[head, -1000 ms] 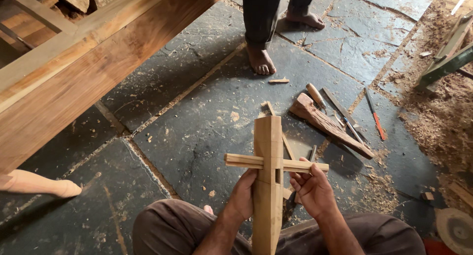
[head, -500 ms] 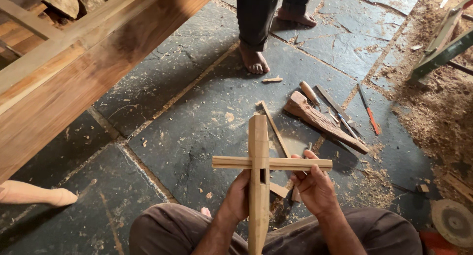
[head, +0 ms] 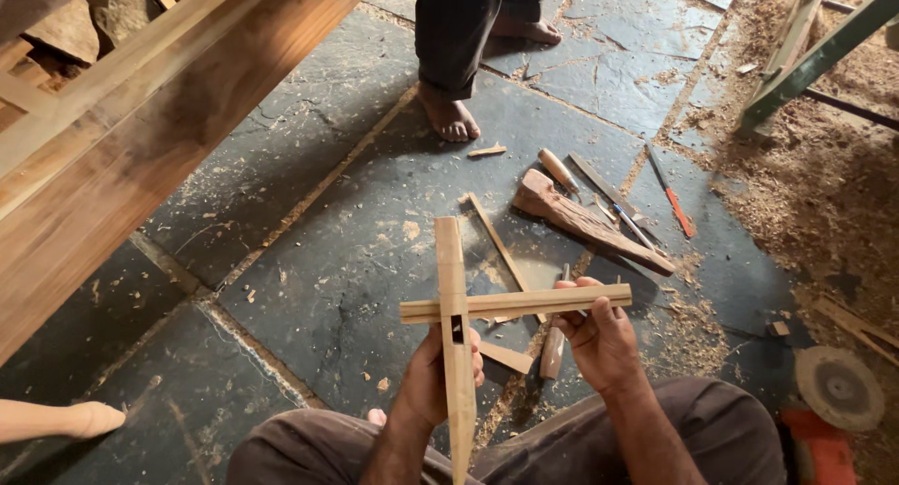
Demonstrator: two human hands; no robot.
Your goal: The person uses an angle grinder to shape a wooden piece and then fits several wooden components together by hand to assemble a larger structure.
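A long pale wooden bar [head: 451, 288] with a small dark slot stands almost upright over my lap. My left hand [head: 433, 373] grips it from behind, just below the slot. A thinner wooden strip [head: 506, 303] lies crosswise in front of the bar, a little above the slot. My right hand [head: 597, 335] holds the strip near its right end, fingers curled over it. Both pieces hover above the dark stone floor [head: 328, 260], between my knees.
Loose tools lie ahead: a rough wooden mallet [head: 585, 221], a chisel [head: 558, 170], a red-handled tool [head: 676, 204], thin offcuts [head: 501, 246]. Another person's bare feet [head: 451, 118] stand beyond. A big timber frame [head: 140, 139] fills the left. Sawdust [head: 805, 167] covers the right.
The cross strip has slid to the right and tilted slightly, its right end now sticking out past my right hand. The view has shifted a little; the other person's feet look nearer.
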